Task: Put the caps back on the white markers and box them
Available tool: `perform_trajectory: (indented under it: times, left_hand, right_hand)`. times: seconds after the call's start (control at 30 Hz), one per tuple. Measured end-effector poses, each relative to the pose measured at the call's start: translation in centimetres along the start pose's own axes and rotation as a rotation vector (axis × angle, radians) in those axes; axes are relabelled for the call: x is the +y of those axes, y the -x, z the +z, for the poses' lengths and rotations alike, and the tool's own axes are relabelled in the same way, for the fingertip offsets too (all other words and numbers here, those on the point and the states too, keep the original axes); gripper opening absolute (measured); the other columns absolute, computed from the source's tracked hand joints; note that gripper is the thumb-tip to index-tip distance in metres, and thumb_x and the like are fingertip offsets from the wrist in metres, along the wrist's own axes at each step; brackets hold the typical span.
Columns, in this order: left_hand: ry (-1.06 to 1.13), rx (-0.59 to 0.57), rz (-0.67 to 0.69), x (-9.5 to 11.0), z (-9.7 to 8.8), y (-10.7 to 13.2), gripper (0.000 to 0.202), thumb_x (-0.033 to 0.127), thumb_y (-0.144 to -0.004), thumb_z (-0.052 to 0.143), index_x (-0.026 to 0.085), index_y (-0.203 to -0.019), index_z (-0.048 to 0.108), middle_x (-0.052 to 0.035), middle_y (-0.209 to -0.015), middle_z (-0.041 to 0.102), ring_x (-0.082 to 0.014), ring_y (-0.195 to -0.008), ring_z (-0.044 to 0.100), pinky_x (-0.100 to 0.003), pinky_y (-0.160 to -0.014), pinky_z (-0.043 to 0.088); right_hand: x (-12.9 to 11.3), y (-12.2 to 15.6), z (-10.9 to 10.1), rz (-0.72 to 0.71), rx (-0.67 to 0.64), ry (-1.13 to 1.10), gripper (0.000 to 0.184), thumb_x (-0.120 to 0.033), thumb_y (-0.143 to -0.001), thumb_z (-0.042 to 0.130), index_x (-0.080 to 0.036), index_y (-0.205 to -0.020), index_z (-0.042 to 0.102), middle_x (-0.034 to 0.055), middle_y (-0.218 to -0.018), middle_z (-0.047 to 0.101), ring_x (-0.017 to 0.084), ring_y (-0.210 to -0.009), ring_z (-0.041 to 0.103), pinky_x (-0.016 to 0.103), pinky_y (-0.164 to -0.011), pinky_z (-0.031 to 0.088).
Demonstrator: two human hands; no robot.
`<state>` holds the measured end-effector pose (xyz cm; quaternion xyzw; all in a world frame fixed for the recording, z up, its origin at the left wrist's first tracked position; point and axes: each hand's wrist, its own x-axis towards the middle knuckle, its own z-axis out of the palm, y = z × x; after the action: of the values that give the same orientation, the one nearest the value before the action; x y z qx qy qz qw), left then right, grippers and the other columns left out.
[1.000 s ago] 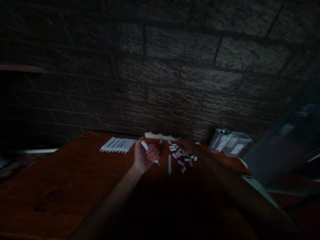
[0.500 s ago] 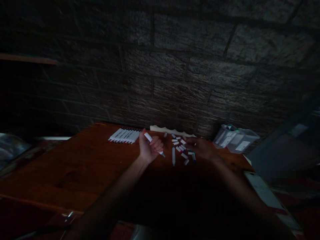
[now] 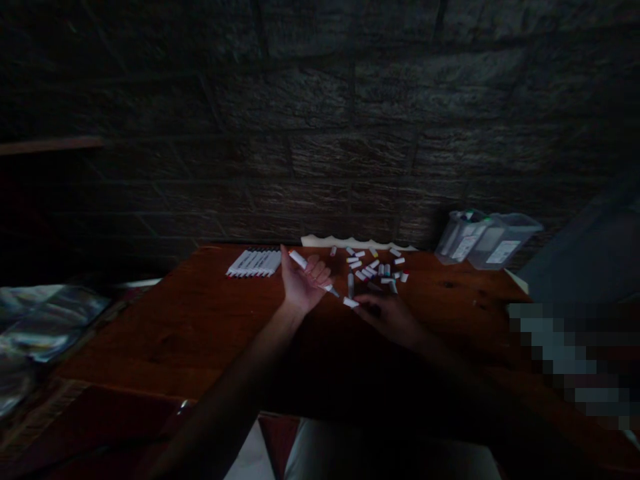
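Note:
My left hand (image 3: 306, 283) is closed around a white marker (image 3: 299, 259) with an orange end at the top. The marker's uncapped tip points down and right, toward my right hand (image 3: 387, 313). Between my right thumb and fingers is a white marker cap (image 3: 351, 303), close to that tip but apart from it. Behind my right hand lie several loose caps (image 3: 370, 269), scattered on the wooden table (image 3: 210, 333). Another marker (image 3: 351, 285) rests among them, its lower end near the held cap. Left of my left hand, a row of white markers (image 3: 255, 263) lies side by side.
Two clear plastic containers (image 3: 493, 243) stand at the table's back right, against the brick wall (image 3: 320, 160). A pale wavy-edged strip (image 3: 350, 243) runs along the back edge. Shiny plastic wrapping (image 3: 55, 320) lies beyond the left edge.
My right hand has moved from the pile of caps toward my left hand, and a white cap now shows in its fingers. The left hand still grips the marker. The view has shifted somewhat.

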<state>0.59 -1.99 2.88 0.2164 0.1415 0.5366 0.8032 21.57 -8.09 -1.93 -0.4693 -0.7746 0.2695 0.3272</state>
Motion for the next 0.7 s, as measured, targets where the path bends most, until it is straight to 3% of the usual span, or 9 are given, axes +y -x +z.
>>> perform_trajectory:
  times: [0.27,0.4,0.5,0.6,0.7]
  left_hand:
    - [0.005,0.001,0.006,-1.7,0.1,-0.2,0.067,0.072,-0.096,0.026,0.019,-0.055,0.034,0.0031,-0.05,0.029,-0.0103,-0.048,0.032,-0.027,-0.052,0.036]
    - [0.013,0.086,0.103,-1.5,0.1,-0.8,0.046,0.039,-0.104,0.033,0.017,-0.066,0.047,0.0034,-0.055,0.037,-0.0102,-0.052,0.039,-0.027,-0.06,0.041]
    - [0.014,0.156,0.173,-1.0,0.1,-1.0,0.038,0.021,-0.102,0.031,0.016,-0.069,0.048,0.0035,-0.057,0.039,-0.0098,-0.053,0.041,-0.027,-0.064,0.042]
    - [0.027,0.136,0.195,-0.9,0.5,-0.9,0.039,0.021,-0.102,0.031,0.017,-0.065,0.043,0.0034,-0.057,0.038,-0.0099,-0.053,0.04,-0.026,-0.063,0.042]
    - [0.028,0.092,0.184,-1.2,1.0,-0.5,0.044,0.028,-0.104,0.035,0.018,-0.061,0.035,0.0046,-0.053,0.031,-0.0093,-0.05,0.036,-0.025,-0.057,0.038]
  right_hand:
    - [-0.7,-0.3,0.4,0.033,0.051,-0.058,0.02,-0.03,-0.094,0.062,-0.021,-0.105,0.076,0.0033,-0.098,0.077,0.016,-0.086,0.07,0.028,-0.08,0.052]
    - [0.1,0.0,0.1,0.057,0.092,-0.165,0.023,-0.033,-0.095,0.06,-0.021,-0.105,0.076,0.0037,-0.098,0.077,0.017,-0.088,0.07,0.031,-0.083,0.052]
    - [0.5,0.1,-0.2,0.07,0.137,-0.267,0.028,-0.037,-0.096,0.058,-0.019,-0.109,0.075,0.0048,-0.106,0.076,0.019,-0.097,0.07,0.032,-0.09,0.052]
    - [0.3,0.1,-0.5,0.062,0.155,-0.233,0.026,-0.037,-0.097,0.057,-0.019,-0.106,0.075,0.0045,-0.103,0.076,0.019,-0.097,0.07,0.032,-0.089,0.053]
    - [-0.2,0.2,-0.7,0.004,0.162,-0.054,0.022,-0.033,-0.098,0.057,-0.019,-0.102,0.074,0.006,-0.099,0.074,0.019,-0.095,0.069,0.032,-0.088,0.052]
